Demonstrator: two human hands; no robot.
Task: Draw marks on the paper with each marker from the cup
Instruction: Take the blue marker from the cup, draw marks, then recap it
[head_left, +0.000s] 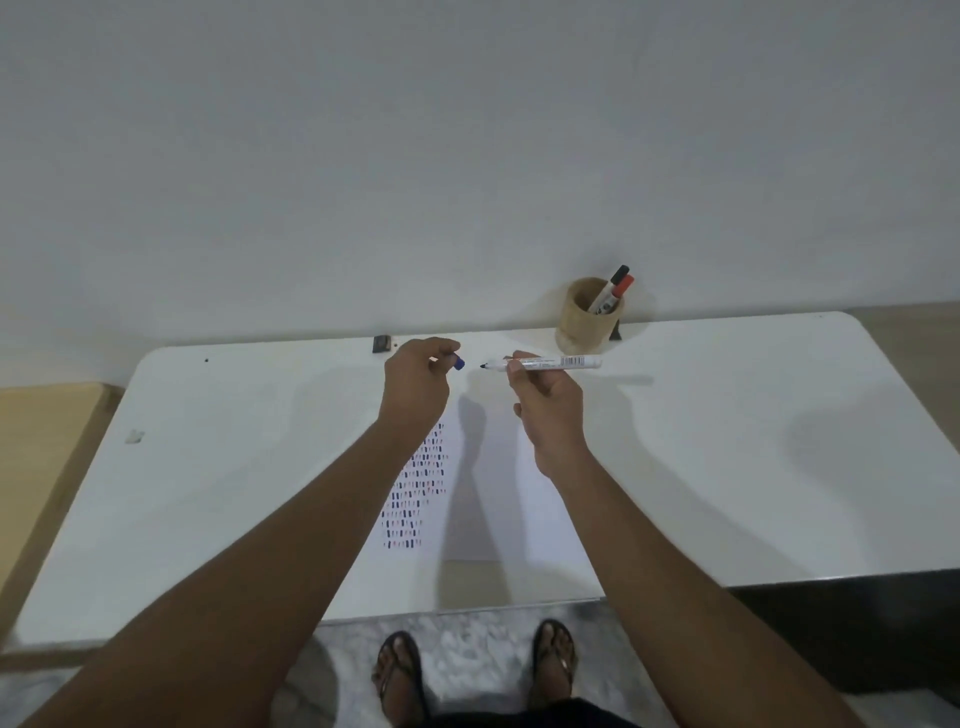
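My right hand holds an uncapped white marker level above the table, its dark tip pointing left. My left hand pinches the blue cap a short gap from that tip. Below both hands lies a white sheet of paper with rows of short blue and red marks on its left part. A tan cup stands at the table's back edge, holding a black-capped marker and a red-capped marker.
The white table reaches to the wall. A small dark object sits at its back edge, left of the cup. A wooden surface adjoins on the left. My sandalled feet stand on the marbled floor below.
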